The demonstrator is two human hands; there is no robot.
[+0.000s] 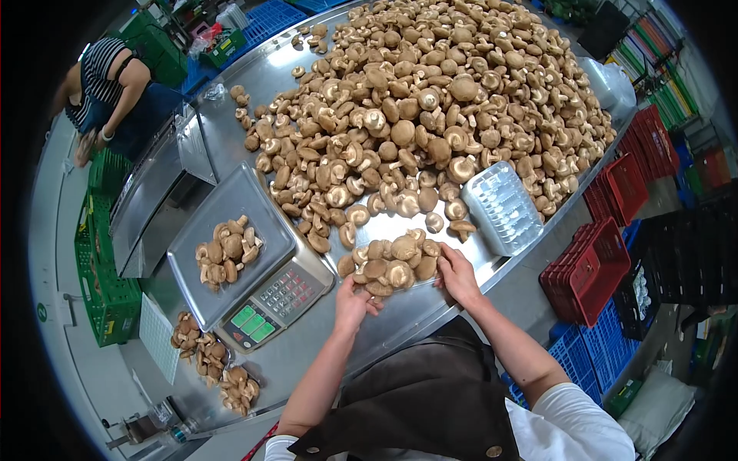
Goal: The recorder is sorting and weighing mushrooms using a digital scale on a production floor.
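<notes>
A heaped portion of brown shiitake mushrooms (398, 262) lies in front of me; what looks like a clear tray rim shows under its near right side. My left hand (350, 305) grips its near left end, thumb against the caps. At the right end, my right hand (458, 275) has its fingers around the edge. Beyond my hands rises a large pile of loose shiitake (426, 104). Stacked clear plastic trays (503, 208) stand right of the pile's front. A digital scale (277, 305) on the left carries another mushroom portion (228, 253) on its platform.
Three mushroom portions (210, 357) sit at the steel table's (323, 346) left end, beside a white perforated sheet (160, 337). A steel-cased machine (164, 190) borders the scale. Green crates (109, 288) and a bending person (109, 86) are left; red crates (588, 271) stand right.
</notes>
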